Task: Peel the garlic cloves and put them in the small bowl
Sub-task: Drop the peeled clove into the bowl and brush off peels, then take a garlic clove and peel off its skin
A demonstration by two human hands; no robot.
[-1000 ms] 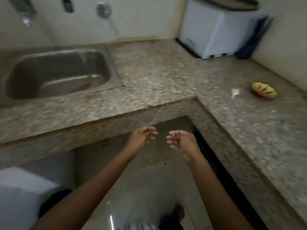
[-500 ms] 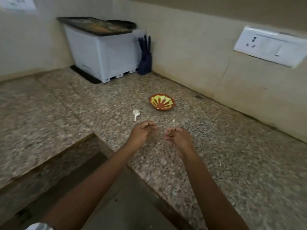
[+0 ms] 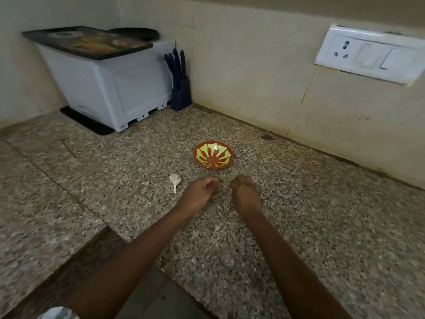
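Observation:
A small red bowl with a yellow-green leaf pattern stands on the speckled granite counter; I see nothing inside it. A white garlic bulb with a short stem lies on the counter, left and nearer than the bowl. My left hand hovers just right of the bulb, fingers loosely curled, thumb near the fingertips. My right hand hovers beside it, below the bowl, also loosely curled. Nothing shows in either hand. The two hands are a little apart.
A white box-shaped appliance with a dark tray on top stands in the back corner. A blue knife block leans by the wall beside it. A white socket plate is on the right wall. The counter's inner edge drops off near left.
The view has swung right, from the sink to the counter with the bowl. Both hands have moved from over the floor gap to above the counter, close to the garlic bulb and bowl.

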